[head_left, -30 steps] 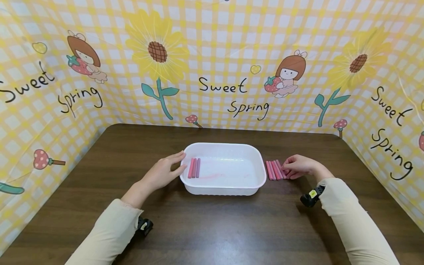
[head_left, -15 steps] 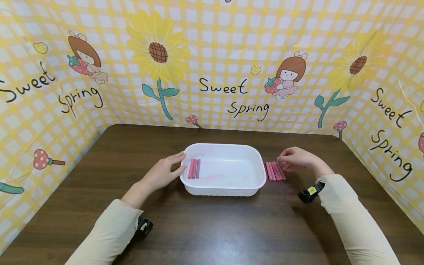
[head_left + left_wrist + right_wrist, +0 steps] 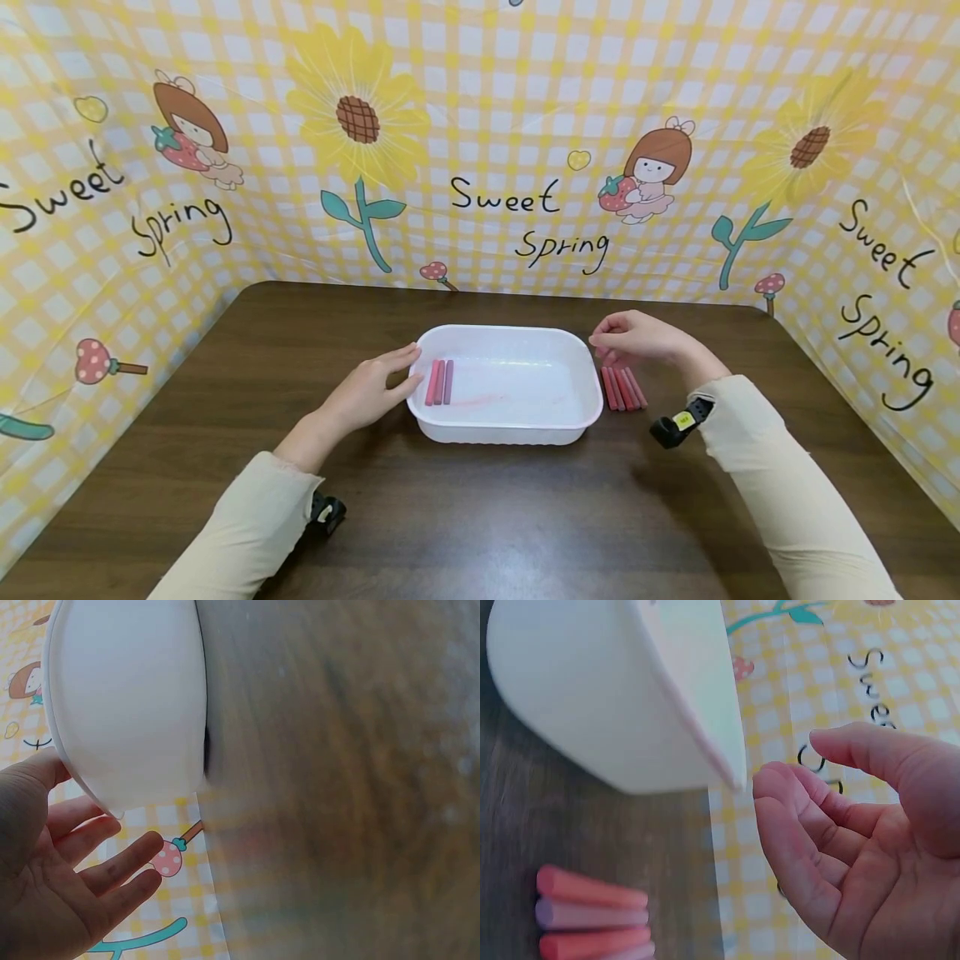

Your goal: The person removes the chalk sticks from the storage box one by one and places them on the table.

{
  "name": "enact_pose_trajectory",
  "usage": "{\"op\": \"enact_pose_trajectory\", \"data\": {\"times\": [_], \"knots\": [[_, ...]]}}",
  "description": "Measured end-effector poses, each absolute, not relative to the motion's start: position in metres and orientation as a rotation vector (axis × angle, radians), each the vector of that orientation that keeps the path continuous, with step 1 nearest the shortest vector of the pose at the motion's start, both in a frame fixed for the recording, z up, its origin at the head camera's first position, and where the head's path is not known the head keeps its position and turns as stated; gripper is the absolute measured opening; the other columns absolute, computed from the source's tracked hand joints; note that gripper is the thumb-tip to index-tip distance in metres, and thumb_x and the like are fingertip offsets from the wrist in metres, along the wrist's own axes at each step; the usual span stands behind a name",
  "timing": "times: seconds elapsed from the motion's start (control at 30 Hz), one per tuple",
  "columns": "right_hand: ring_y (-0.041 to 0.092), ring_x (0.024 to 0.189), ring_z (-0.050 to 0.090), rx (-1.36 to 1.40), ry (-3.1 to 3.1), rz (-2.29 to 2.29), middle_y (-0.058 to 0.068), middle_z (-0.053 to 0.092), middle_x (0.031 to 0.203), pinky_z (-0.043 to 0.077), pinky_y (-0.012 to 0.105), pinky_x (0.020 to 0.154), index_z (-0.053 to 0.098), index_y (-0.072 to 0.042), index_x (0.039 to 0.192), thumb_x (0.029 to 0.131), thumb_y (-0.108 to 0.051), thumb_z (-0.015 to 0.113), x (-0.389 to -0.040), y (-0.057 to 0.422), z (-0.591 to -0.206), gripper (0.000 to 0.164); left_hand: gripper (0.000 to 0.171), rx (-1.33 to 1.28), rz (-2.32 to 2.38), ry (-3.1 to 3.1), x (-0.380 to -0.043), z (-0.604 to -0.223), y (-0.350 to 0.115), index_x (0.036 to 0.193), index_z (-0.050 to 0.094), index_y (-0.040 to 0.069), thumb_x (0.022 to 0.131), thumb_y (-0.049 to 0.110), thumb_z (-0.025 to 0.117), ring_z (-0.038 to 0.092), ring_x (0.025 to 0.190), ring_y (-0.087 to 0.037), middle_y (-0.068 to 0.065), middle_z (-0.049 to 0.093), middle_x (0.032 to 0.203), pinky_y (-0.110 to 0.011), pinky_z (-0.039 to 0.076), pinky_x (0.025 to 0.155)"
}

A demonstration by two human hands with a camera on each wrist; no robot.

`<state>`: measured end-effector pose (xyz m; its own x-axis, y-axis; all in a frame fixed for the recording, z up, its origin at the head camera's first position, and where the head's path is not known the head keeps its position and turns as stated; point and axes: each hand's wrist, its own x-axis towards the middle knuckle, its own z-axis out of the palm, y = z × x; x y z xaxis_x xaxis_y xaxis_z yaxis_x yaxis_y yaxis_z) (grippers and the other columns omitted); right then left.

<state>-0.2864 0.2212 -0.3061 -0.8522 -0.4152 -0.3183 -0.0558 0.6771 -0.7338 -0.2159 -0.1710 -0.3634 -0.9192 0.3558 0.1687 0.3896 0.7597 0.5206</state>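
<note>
A white plastic tub (image 3: 525,421) stands mid-table. On its floor at the left lie three chalk-like sticks (image 3: 439,383), pink to purple, side by side. Outside its right wall, several more pink and purplish sticks (image 3: 624,389) form a row on the table. My left hand (image 3: 367,387) rests at the tub's left rim, thumb and fingertips touching it with fingers extended. Over by the right rim, near its back corner, is my right hand (image 3: 637,337), behind the row of sticks. The right wrist view shows this hand (image 3: 855,832) with nothing between thumb and loosely bent fingers.
A dark brown wooden table (image 3: 480,508) carries everything. Yellow checked cloth (image 3: 480,108) printed with sunflowers hangs behind and along both sides. Pink smudges mark the tub's floor. Black wrist cameras (image 3: 326,512) sit at both sleeves.
My right hand has left the right end of the stick row and moved left and back to the tub's right rim. My left hand and the tub stay put.
</note>
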Motion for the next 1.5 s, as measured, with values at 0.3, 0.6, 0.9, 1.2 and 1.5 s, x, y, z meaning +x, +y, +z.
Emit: {"op": "enact_pose_trajectory", "data": {"times": [0.3, 0.6, 0.9, 1.2, 1.5], "knots": [[0.016, 0.075, 0.060, -0.393, 2.410, -0.991, 0.010, 0.062, 0.094, 0.056, 0.030, 0.073, 0.055, -0.001, 0.113, 0.093, -0.030, 0.056, -0.288, 0.187, -0.297, 0.036, 0.051, -0.604, -0.885, -2.896, -0.215, -0.363, -0.172, 0.137, 0.045, 0.002, 0.094, 0.028, 0.055, 0.039, 0.134, -0.035, -0.016, 0.041, 0.146, -0.052, 0.034, 0.109], [0.017, 0.080, 0.064, -0.473, 2.360, -0.950, 0.012, 0.064, 0.098, 0.057, 0.033, 0.080, 0.057, -0.001, 0.112, 0.093, -0.027, 0.057, -0.292, 0.153, -0.295, 0.033, 0.052, -0.606, -0.884, -2.906, -0.216, -0.363, -0.171, 0.138, 0.044, 0.003, 0.094, 0.030, 0.054, 0.038, 0.135, -0.035, -0.015, 0.041, 0.146, -0.052, 0.033, 0.109], [0.017, 0.084, 0.066, -0.516, 2.298, -0.912, 0.012, 0.066, 0.100, 0.057, 0.032, 0.082, 0.059, -0.003, 0.112, 0.092, -0.028, 0.058, -0.302, 0.126, -0.300, 0.031, 0.052, -0.616, -0.879, -2.905, -0.217, -0.363, -0.172, 0.138, 0.044, 0.002, 0.094, 0.029, 0.054, 0.039, 0.135, -0.035, -0.015, 0.040, 0.146, -0.051, 0.034, 0.109], [0.018, 0.089, 0.066, -0.523, 2.233, -0.893, 0.011, 0.067, 0.103, 0.056, 0.031, 0.084, 0.058, -0.001, 0.118, 0.092, -0.026, 0.059, -0.311, 0.103, -0.304, 0.036, 0.052, -0.609, -0.884, -2.900, -0.218, -0.364, -0.172, 0.137, 0.045, 0.002, 0.094, 0.028, 0.055, 0.039, 0.134, -0.035, -0.015, 0.041, 0.146, -0.051, 0.034, 0.109], [0.018, 0.093, 0.067, -0.579, 2.176, -0.876, 0.014, 0.066, 0.111, 0.056, 0.030, 0.086, 0.059, -0.003, 0.118, 0.091, -0.028, 0.059, -0.321, 0.087, -0.316, 0.037, 0.051, -0.613, -0.881, -2.896, -0.218, -0.365, -0.172, 0.137, 0.044, 0.002, 0.094, 0.026, 0.055, 0.039, 0.134, -0.035, -0.016, 0.041, 0.146, -0.052, 0.034, 0.109]]}}
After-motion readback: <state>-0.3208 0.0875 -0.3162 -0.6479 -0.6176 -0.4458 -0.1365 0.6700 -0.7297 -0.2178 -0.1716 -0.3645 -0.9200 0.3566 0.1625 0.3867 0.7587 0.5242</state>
